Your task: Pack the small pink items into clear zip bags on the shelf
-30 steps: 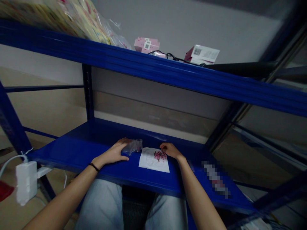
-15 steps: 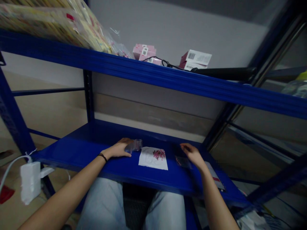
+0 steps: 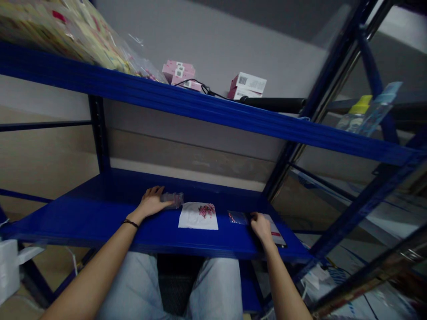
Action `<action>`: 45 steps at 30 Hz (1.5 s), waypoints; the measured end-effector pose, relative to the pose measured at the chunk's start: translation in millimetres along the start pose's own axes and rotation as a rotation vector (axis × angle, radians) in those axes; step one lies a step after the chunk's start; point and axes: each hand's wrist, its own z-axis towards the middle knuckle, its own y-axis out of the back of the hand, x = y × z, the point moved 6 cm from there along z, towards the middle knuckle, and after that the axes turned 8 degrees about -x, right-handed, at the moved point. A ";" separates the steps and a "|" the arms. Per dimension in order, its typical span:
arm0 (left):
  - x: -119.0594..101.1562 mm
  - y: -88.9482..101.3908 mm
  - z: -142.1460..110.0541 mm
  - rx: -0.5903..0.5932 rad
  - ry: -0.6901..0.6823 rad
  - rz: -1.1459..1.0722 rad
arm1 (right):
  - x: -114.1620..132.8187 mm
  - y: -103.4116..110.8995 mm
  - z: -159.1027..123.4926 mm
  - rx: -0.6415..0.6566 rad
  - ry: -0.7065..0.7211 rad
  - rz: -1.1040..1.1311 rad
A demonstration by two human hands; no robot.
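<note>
On the blue shelf, my left hand (image 3: 151,204) is closed around a small stack of clear plastic bags (image 3: 175,200), its thumb lying across them. A white paper sheet (image 3: 190,218) lies flat between my hands, bearing a loose pile of small pink and dark red beads (image 3: 207,210). My right hand (image 3: 262,226) rests at the right with its fingers curled down; whatever is under the fingertips is hidden. Just left of it lies a clear bag (image 3: 237,217) with a few pink beads inside. A flat white and red item (image 3: 275,231) sits partly behind that hand.
An upper blue shelf beam (image 3: 200,104) crosses above, with pink boxes (image 3: 180,73), white-topped boxes (image 3: 248,84), a black tube (image 3: 276,104) and a big bag of yellowish packets (image 3: 66,35). Bottles (image 3: 358,113) stand at the right. A white plug adapter (image 3: 8,269) hangs lower left.
The view has swung to the right. My right hand has come down beside the beaded bag, its fingers now curled. The left hand stays at the plastic bags.
</note>
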 end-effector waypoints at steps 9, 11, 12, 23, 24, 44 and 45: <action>-65.6 24.6 -80.1 -0.236 0.033 -0.372 | 17.8 -6.9 11.3 0.118 -0.102 -0.058; -74.0 24.3 -98.7 -0.221 0.057 -0.421 | 22.0 -3.6 11.5 0.131 -0.102 0.003; -77.0 24.5 -106.6 -0.216 0.074 -0.441 | 24.3 -1.5 10.4 0.139 -0.098 0.043; -183.0 34.3 -135.7 0.050 0.013 -0.875 | 84.8 43.7 -71.5 0.048 0.007 0.823; -195.2 34.1 -136.9 0.082 0.013 -0.924 | 95.1 50.9 -84.9 0.022 0.027 0.864; -167.2 16.1 -154.6 0.122 0.280 -1.148 | 196.2 20.1 -192.0 0.115 0.005 1.216; -166.8 16.3 -155.2 0.118 0.272 -1.116 | 195.4 17.1 -192.5 0.114 0.000 1.212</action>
